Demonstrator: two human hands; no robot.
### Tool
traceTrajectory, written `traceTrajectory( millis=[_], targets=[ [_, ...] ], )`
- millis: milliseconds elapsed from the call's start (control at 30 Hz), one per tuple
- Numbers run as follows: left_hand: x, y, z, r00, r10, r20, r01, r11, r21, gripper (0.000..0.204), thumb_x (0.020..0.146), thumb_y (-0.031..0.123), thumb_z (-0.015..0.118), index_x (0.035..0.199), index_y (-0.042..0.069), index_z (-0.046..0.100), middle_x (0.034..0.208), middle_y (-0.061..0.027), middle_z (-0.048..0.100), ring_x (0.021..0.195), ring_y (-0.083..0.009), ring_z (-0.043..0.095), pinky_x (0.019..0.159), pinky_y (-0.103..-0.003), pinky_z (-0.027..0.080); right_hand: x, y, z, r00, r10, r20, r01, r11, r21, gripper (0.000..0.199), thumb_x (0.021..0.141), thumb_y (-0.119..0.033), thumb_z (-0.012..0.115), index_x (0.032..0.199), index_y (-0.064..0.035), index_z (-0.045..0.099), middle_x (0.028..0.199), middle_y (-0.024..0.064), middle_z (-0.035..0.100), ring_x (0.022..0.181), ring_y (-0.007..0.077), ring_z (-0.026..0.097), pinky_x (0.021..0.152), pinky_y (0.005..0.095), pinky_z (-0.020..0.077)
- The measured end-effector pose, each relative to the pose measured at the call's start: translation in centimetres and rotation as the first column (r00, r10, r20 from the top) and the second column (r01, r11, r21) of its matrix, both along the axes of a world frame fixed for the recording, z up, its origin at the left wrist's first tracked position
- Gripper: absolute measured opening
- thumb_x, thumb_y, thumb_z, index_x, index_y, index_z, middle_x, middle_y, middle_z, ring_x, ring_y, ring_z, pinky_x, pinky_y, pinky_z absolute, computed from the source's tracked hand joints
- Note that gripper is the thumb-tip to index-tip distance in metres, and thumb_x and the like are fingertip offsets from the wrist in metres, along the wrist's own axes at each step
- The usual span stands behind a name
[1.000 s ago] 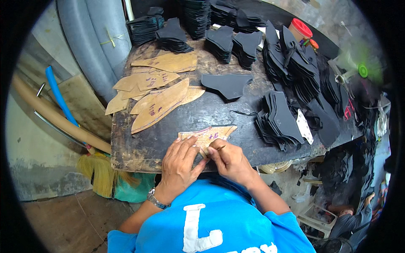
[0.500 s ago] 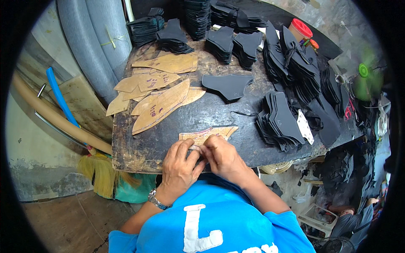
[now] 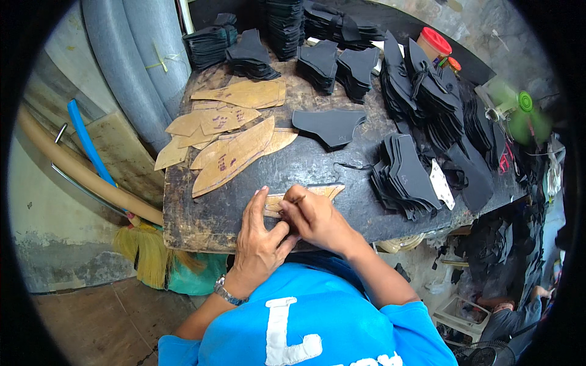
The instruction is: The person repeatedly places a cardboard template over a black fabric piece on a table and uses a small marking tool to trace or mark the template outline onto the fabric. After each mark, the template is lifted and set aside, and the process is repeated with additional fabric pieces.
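While the dark, worn wooden bench [image 3: 201,226] is carrying black cut material stacks [image 3: 406,174] and tan cardboard pattern pieces [image 3: 235,152], a small tan cardboard pattern [image 3: 317,194] is lying at its near edge, partly under both hands. The left hand [image 3: 259,244] is pressing flat on it, fingers spread open. The right hand [image 3: 314,219] is pinching a thin pen-like tool [image 3: 297,199] against it. Compared with a second ago, both hands are sitting slightly further right along the pattern.
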State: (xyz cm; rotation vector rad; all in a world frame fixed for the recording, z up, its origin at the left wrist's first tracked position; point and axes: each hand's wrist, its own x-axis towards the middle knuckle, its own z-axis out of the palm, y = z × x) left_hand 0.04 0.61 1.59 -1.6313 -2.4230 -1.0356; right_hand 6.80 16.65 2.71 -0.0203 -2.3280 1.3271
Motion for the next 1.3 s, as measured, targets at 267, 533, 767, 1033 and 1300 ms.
traceTrajectory(
  millis=[267, 533, 767, 1033, 1300],
  targets=[
    [0.1, 0.0, -0.3, 0.998, 0.026, 0.060, -0.026, 1.000, 0.002, 0.046, 0.072, 0.012, 0.086, 0.116, 0.006, 0.072, 0.149, -0.0288, 0.037, 0.132, -0.0470, 0.046, 0.105, -0.051, 0.047, -1.9, -0.8, -0.7, 0.999, -0.029, 0.029, 0.033, 0.987, -0.160, 0.013, 0.101, -0.010, 0.058, 0.094, -0.0006, 0.053, 0.078, 0.0173, 0.060, 0.071, 0.0353, 0.065, 0.064, 0.0399, 0.0528],
    [-0.1, 0.0, -0.4, 0.998, 0.019, 0.058, -0.019, 1.000, 0.007, 0.043, 0.073, 0.015, 0.087, 0.112, 0.004, 0.072, 0.148, -0.0279, 0.038, 0.133, -0.0463, 0.046, 0.105, -0.050, 0.047, -1.9, -0.5, -1.1, 0.992, 0.027, 0.120, 0.016, 0.938, -0.346, 0.010, 0.100, -0.009, 0.060, 0.096, -0.0015, 0.055, 0.082, 0.0155, 0.060, 0.073, 0.0318, 0.065, 0.067, 0.0389, 0.0526],
    [0.0, -0.1, 0.0, 0.997, -0.006, 0.075, 0.007, 1.000, -0.015, 0.032, 0.077, 0.018, 0.085, 0.099, 0.003, 0.068, 0.143, -0.0334, 0.043, 0.136, -0.0512, 0.041, 0.109, -0.056, 0.042, -1.9, -0.5, -1.1, 0.995, -0.087, 0.040, 0.094, 0.970, -0.226, 0.014, 0.101, -0.008, 0.058, 0.092, 0.0023, 0.056, 0.084, 0.0151, 0.060, 0.069, 0.0260, 0.065, 0.063, 0.0364, 0.0517],
    [0.3, -0.1, 0.5, 0.998, 0.017, 0.058, -0.013, 0.998, -0.068, 0.032, 0.077, 0.018, 0.085, 0.100, 0.000, 0.071, 0.145, -0.0317, 0.044, 0.140, -0.0501, 0.038, 0.112, -0.055, 0.039, 0.3, 0.2, -0.5, 0.962, -0.250, 0.110, 0.266, 0.948, -0.174, 0.017, 0.103, -0.012, 0.057, 0.091, 0.0013, 0.057, 0.073, 0.0139, 0.061, 0.062, 0.0251, 0.065, 0.059, 0.0346, 0.0503],
    [0.2, 0.0, 1.0, 0.998, 0.009, 0.063, -0.003, 0.996, -0.093, 0.033, 0.080, 0.019, 0.083, 0.103, 0.000, 0.071, 0.144, -0.0336, 0.045, 0.140, -0.0510, 0.037, 0.112, -0.054, 0.039, 0.6, 1.5, -0.3, 0.968, -0.243, 0.059, 0.250, 0.937, -0.243, 0.017, 0.103, -0.012, 0.058, 0.092, 0.0011, 0.057, 0.072, 0.0145, 0.061, 0.061, 0.0257, 0.064, 0.060, 0.0359, 0.0504]
  ],
)
